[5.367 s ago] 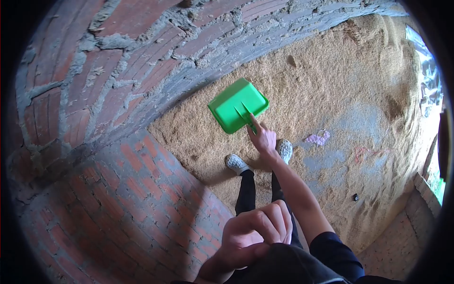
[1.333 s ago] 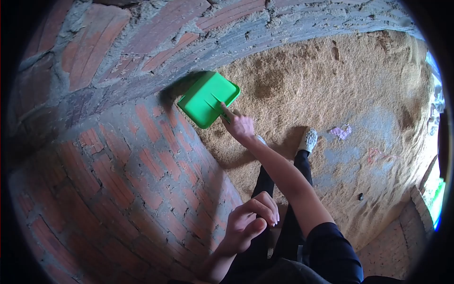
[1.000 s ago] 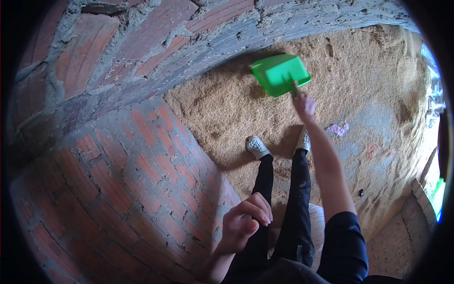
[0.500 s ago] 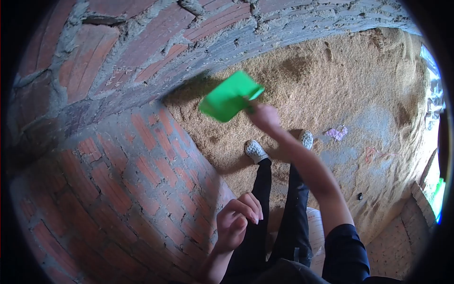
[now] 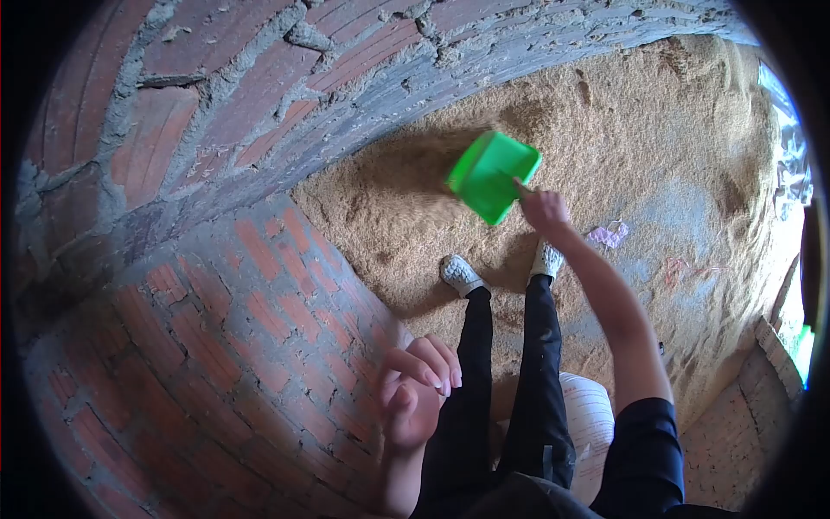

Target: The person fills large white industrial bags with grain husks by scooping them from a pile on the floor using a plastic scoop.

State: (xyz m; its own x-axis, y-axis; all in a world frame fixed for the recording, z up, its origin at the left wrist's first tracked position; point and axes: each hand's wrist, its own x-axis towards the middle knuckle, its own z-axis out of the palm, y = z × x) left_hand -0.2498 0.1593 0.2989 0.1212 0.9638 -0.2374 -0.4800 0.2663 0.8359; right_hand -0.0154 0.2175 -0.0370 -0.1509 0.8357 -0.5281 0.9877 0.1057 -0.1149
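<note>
My right hand (image 5: 545,212) is closed round the short handle of a green dustpan (image 5: 500,169). The pan is held out past my feet, over a spread of tan, husk-like loose material (image 5: 389,186) on the floor. Its green inside faces up towards me, and its far-left edge is a little blurred. Near my lap, my left hand (image 5: 419,389) is raised with the fingers loosely bent and the thumb apart from them. Nothing is in it.
Rough brick walls (image 5: 216,329) curve round the left and far sides. My white shoes (image 5: 462,275) stand in the loose material. A pinkish scrap (image 5: 608,233) lies right of them. Behind my legs is a white printed sack (image 5: 588,424). Brightly lit plastic (image 5: 788,156) shows at the right.
The dustpan has swung right, away from the left wall, and turned so its inside shows more. My left hand has shifted slightly left and stays loosely bent.
</note>
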